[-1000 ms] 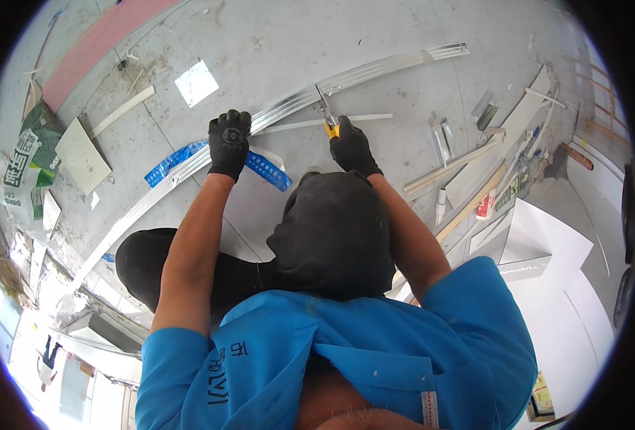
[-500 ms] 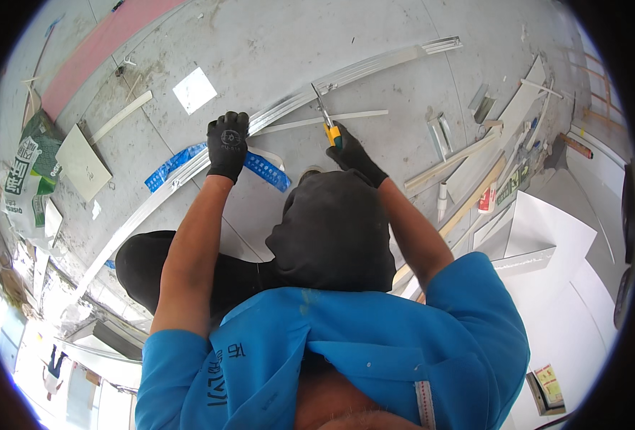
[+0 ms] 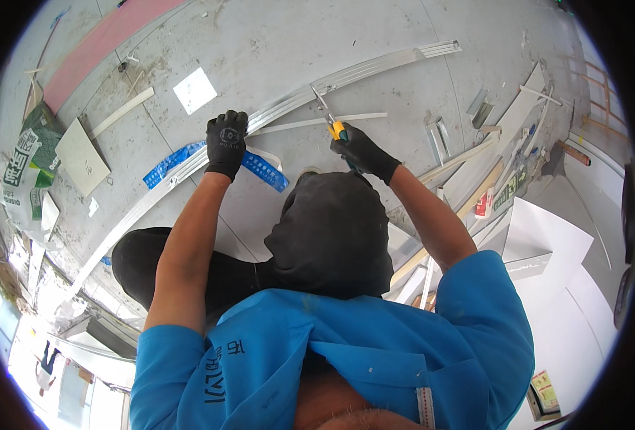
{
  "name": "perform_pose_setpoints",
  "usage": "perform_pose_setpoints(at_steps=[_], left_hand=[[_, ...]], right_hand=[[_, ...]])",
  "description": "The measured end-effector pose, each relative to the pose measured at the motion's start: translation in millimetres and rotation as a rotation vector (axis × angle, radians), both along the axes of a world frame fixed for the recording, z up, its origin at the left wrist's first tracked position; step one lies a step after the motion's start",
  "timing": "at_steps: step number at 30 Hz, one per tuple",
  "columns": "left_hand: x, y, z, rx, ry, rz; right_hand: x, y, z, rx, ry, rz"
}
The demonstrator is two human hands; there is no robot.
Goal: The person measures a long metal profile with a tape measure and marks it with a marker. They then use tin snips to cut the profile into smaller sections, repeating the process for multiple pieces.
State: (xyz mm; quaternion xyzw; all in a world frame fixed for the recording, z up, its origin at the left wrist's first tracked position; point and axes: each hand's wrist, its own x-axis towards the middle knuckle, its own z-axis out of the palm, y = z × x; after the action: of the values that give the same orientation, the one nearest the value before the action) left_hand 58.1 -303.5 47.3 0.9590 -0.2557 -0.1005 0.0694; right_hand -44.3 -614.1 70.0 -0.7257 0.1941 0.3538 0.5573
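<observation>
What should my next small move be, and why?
Probably press the left hand down firmly on the metal strip before working the yellow-handled tool: the right hand holds its tip over the strip, which runs well past the left hand on both sides and might shift.

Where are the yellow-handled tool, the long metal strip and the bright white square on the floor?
Yellow-handled tool [image 3: 337, 130]: head view, yellow handle.
Long metal strip [image 3: 281, 109]: head view, middle stretch.
Bright white square [image 3: 195, 91]: head view, centre.
</observation>
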Motion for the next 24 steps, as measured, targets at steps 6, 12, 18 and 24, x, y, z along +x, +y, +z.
perform_pose_setpoints(at_steps=[6, 12, 18, 24], left_hand=[[-1, 0, 1, -0.015, -0.022, -0.005], [-2, -3, 2, -0.028, -0.052, -0.003], [-8, -5, 5, 0.055, -0.024, 0.018], [-27, -5, 10, -0.016, -0.09, -0.058]], right_hand=[[0, 9, 3, -0.088, -0.07, -0.025], [-3, 12, -6, -0.186, -0.118, -0.006], [-2, 7, 2, -0.294, -0.101, 0.07], [-22, 14, 13, -0.343, -0.115, 0.017]])
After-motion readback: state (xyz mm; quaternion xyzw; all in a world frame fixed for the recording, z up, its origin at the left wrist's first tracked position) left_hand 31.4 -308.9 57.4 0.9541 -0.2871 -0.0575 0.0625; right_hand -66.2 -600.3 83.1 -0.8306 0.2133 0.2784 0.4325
